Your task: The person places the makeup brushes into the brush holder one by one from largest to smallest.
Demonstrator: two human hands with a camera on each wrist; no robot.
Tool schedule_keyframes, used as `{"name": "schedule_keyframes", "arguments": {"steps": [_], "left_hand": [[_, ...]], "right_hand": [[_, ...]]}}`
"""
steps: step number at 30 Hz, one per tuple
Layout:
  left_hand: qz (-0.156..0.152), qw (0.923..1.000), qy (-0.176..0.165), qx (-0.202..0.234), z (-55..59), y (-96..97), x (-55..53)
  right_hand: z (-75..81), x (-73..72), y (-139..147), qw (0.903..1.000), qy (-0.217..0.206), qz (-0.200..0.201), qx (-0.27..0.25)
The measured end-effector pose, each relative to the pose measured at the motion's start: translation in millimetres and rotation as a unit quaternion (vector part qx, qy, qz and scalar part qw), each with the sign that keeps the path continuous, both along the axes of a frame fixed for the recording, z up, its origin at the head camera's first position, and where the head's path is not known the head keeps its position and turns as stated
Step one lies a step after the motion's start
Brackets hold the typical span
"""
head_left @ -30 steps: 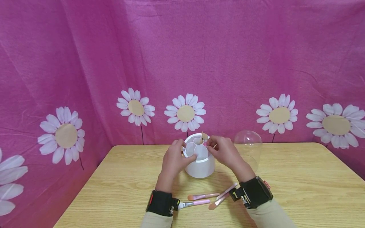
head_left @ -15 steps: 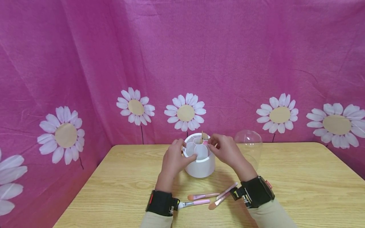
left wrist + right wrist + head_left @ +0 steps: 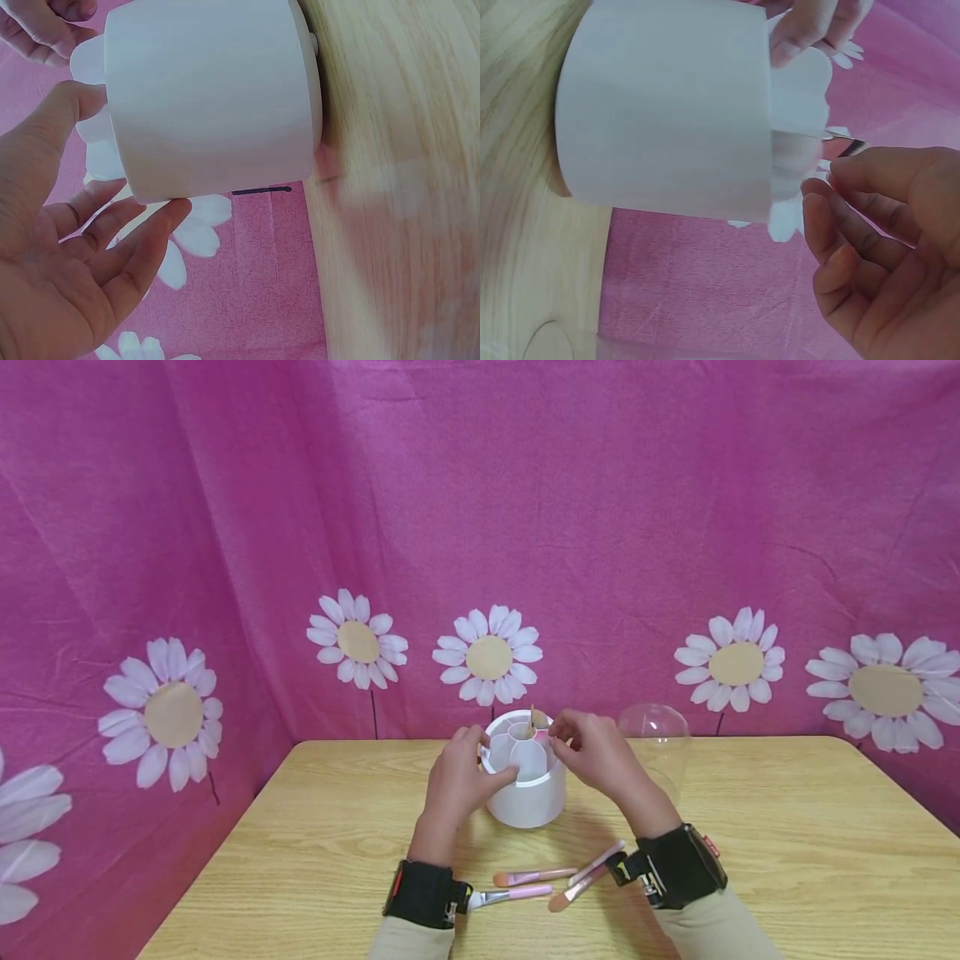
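A round white makeup brush holder [image 3: 525, 806] with several compartments stands upright on the table. My left hand [image 3: 459, 772] grips its rim from the left, the thumb over the near edge and the fingers along the far side, as the left wrist view also shows. By the right of the rim hovers my right hand [image 3: 592, 756], fingers loosely bent, with nothing visible between the fingertips [image 3: 838, 174]. A makeup brush [image 3: 532, 720] stands in the holder, its bristles above the rim. Dark bristles [image 3: 851, 148] show just past the right fingertips in the right wrist view.
Several makeup brushes [image 3: 525, 892] with pinkish handles lie on the wooden table [image 3: 300, 860] in front of the holder, between the forearms. A clear dome cover [image 3: 660, 743] stands behind the right hand. A pink curtain [image 3: 600, 527] with daisies hangs behind the table.
My right hand has drawn back slightly up and to the right from the holder's rim. The left hand, the holder and the loose brushes have stayed in place.
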State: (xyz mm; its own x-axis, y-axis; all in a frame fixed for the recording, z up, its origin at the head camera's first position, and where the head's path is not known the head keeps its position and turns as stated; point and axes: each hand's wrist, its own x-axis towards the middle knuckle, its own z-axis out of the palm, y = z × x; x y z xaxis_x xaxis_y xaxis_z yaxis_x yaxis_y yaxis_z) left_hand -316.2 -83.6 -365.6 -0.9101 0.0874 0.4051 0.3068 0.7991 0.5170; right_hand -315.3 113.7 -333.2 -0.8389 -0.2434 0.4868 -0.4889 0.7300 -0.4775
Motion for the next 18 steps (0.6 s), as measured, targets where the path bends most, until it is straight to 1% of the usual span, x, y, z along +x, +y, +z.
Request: {"name": "schedule_keyframes", "arguments": {"steps": [7,12,15,18], "left_hand": [[-0.001,1.0,0.001,-0.003,-1.4,-0.2,-0.3],[0.001,0.9999,-0.011,-0.002,-1.3,0.1,-1.0],[0.001,0.9999,-0.012,-0.001,-0.7,0.2,-2.1],[0.0,1.0,-0.008,-0.002,-1.2,-0.3,-1.6]], "right_hand": [[8.0,6.8,-1,0.9999,0.005,0.009,0.005],[15.9,18.2,-3,0.9994,0.007,0.026,0.021],[17.6,26.6,-3,0.9983,0.008,0.044,0.037],[14.1,34.9,-5,0.995,0.004,0.076,0.064]]}}
